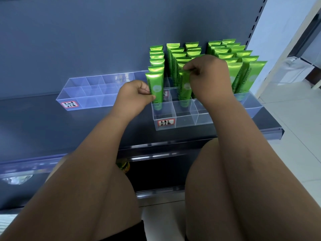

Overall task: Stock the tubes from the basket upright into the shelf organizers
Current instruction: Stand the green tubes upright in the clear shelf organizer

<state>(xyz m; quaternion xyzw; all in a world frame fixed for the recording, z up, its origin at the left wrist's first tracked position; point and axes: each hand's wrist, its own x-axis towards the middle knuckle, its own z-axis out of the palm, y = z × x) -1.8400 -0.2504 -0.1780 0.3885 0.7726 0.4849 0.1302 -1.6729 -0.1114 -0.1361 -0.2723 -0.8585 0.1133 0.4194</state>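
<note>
tubes, green ones marked chamomile, stand cap-down in rows across the clear organizer [184, 119] on the shelf [52, 129], and two more are going in right now. left hand [134, 94] pinches the left tube [155, 87] by its side edge, thumb against curled fingers, the tube's foot down in the left column, one cell behind the front row. right hand [206, 75] pinches the middle tube [184, 89] at its top crimp, fingers bunched tight, and that one sits in the middle column just beside. both look upright, or near enough. the front row of cells is bare, and so is the second organizer [86, 94] off to the left. the third organizer [251, 108] at the right is well filled. the basket is not in view.

now the danger, as i judge it: these tubes are tall, slim and glossy, standing on small caps in cells that look roomier than they are. let go too early and one leans forward with nothing in front to catch it. the right wrist hangs close over the packed rows behind, so a careless pull-back could brush a crimp and tip the neighbours like dominoes. a shove could also slide the light plastic organizer.
</note>
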